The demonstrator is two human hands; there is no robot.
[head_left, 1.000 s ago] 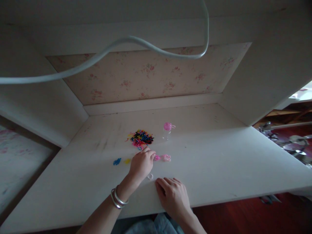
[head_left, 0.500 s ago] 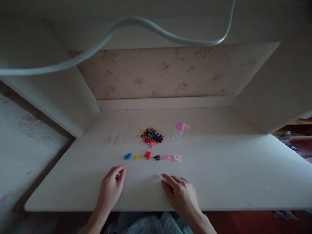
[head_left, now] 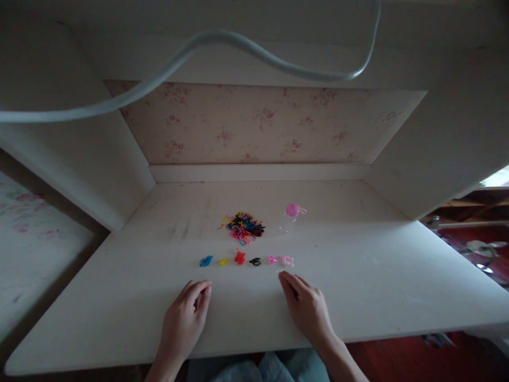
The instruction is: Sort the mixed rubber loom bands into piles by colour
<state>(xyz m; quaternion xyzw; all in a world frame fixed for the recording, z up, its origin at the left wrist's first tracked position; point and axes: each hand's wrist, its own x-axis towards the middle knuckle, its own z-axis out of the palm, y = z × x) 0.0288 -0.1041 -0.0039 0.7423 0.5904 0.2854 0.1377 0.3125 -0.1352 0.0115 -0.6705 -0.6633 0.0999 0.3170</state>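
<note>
A tiny, pale, nearly see-through band (head_left: 278, 272) lay at the fingertips of the curled right hand (head_left: 308, 305), towards the front edge of the white bench (head_left: 366, 281); whether it was gripped could not be told. Beyond it, blue (head_left: 205, 261), yellow (head_left: 223, 262), red (head_left: 239, 258), black (head_left: 255, 261), bright pink (head_left: 272, 259) and pale pink clumps (head_left: 287, 260) formed a row along that edge, apparently spaced to keep colours apart. The left hand (head_left: 185, 314), thumb and fingers drawn together, rested near the front edge, visibly holding nothing. Towards the back edge were a tangled multicoloured heap (head_left: 245, 227) and a clear, pink-lidded bottle (head_left: 292, 211).

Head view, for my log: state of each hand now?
Left hand: loosely closed, nothing visible in it.
Right hand: loosely closed, faint pale bit at fingertips; grip unclear.
</note>
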